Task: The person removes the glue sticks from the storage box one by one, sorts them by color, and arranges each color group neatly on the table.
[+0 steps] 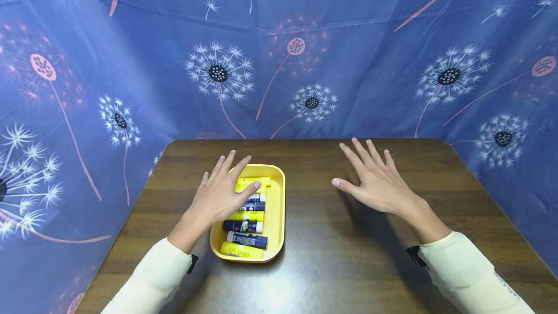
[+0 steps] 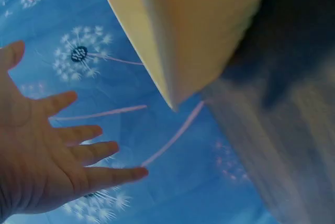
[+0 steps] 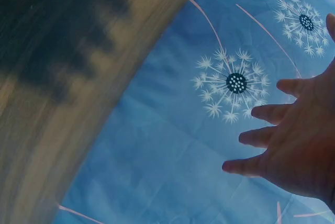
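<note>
A yellow tray [image 1: 275, 217] stands left of the table's middle. In it lies a column of several glue sticks, some yellow [image 1: 241, 250], some dark blue [image 1: 247, 240] with white ends. My left hand [image 1: 220, 197] hovers over the tray's left side with its fingers spread, holding nothing and hiding part of the upper sticks. In the left wrist view the tray's outer wall [image 2: 204, 30] shows beside that hand's open palm. Over the right part of the table my right hand [image 1: 379, 185] is held in the air, fingers spread, apart from any object.
The brown wooden table [image 1: 327, 265] has rounded far corners. A blue cloth [image 1: 366, 76] with a dandelion print hangs behind it and along both sides. Pale sleeves cover the forearms, and a dark band [image 1: 417, 256] shows at the right wrist.
</note>
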A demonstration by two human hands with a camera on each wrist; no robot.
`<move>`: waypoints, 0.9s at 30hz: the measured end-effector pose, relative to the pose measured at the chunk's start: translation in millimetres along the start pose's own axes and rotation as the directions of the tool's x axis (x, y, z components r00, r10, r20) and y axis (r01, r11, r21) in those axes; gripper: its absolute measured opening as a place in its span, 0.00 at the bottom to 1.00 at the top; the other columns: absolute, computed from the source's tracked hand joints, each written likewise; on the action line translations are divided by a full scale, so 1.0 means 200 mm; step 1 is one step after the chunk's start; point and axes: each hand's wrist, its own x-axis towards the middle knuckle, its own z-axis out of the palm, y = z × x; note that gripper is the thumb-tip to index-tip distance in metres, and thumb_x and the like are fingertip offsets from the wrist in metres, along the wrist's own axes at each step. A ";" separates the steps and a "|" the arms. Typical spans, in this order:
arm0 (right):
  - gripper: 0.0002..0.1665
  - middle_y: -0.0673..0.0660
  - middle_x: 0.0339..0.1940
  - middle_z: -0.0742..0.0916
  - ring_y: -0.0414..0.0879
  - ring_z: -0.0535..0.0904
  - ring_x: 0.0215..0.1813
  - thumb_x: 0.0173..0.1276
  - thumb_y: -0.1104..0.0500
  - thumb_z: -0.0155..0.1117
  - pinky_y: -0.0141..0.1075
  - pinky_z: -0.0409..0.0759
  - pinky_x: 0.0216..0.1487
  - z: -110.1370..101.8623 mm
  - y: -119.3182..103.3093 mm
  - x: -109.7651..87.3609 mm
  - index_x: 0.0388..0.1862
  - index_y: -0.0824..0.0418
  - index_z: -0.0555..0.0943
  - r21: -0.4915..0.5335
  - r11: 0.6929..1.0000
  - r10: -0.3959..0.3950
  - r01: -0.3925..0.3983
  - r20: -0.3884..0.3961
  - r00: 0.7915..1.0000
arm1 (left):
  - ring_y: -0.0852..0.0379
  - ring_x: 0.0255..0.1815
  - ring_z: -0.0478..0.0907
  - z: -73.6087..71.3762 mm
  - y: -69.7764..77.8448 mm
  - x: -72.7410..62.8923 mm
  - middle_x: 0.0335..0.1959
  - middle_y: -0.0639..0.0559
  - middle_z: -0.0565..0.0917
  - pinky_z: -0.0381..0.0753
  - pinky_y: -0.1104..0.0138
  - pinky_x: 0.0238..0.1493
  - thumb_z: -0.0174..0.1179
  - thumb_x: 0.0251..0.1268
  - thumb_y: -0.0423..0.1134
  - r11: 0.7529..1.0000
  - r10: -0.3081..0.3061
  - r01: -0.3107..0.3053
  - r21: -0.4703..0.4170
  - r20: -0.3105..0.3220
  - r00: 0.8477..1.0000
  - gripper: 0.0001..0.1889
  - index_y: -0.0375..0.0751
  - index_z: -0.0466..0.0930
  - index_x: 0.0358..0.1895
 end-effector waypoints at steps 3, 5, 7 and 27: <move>0.53 0.57 0.89 0.51 0.67 0.43 0.87 0.73 0.24 0.51 0.75 0.42 0.78 0.00 0.00 0.02 0.87 0.39 0.44 0.050 0.999 -0.019 0.019 -0.014 1.000 | 0.32 0.83 0.56 -0.01 -0.06 -0.02 0.86 0.41 0.53 0.65 0.27 0.69 0.51 0.73 0.67 0.998 -0.034 0.032 -0.059 -0.027 0.999 0.39 0.61 0.55 0.83; 0.50 0.58 0.88 0.53 0.67 0.46 0.87 0.74 0.27 0.51 0.75 0.46 0.77 0.01 0.00 0.04 0.87 0.38 0.45 0.094 0.995 -0.036 0.038 -0.023 0.999 | 0.31 0.79 0.62 -0.01 -0.11 -0.03 0.83 0.38 0.59 0.70 0.29 0.67 0.53 0.74 0.61 0.992 -0.060 0.057 -0.109 -0.024 0.998 0.37 0.56 0.57 0.82; 0.47 0.58 0.88 0.55 0.67 0.50 0.86 0.76 0.30 0.52 0.75 0.50 0.75 0.02 0.00 0.05 0.86 0.37 0.47 0.146 0.988 -0.053 0.057 -0.027 0.998 | 0.30 0.77 0.66 0.00 -0.16 -0.05 0.80 0.37 0.64 0.71 0.31 0.67 0.53 0.75 0.56 0.986 -0.078 0.075 -0.151 -0.010 0.997 0.35 0.52 0.59 0.81; 0.34 0.54 0.78 0.74 0.59 0.68 0.80 0.81 0.46 0.57 0.63 0.67 0.75 0.22 -0.09 0.32 0.82 0.41 0.60 0.664 0.731 -0.234 0.156 0.029 0.972 | 0.36 0.65 0.81 0.14 -0.40 -0.07 0.69 0.32 0.77 0.91 0.56 0.41 0.55 0.75 0.34 0.714 -0.128 0.233 -0.660 0.205 0.970 0.26 0.42 0.68 0.75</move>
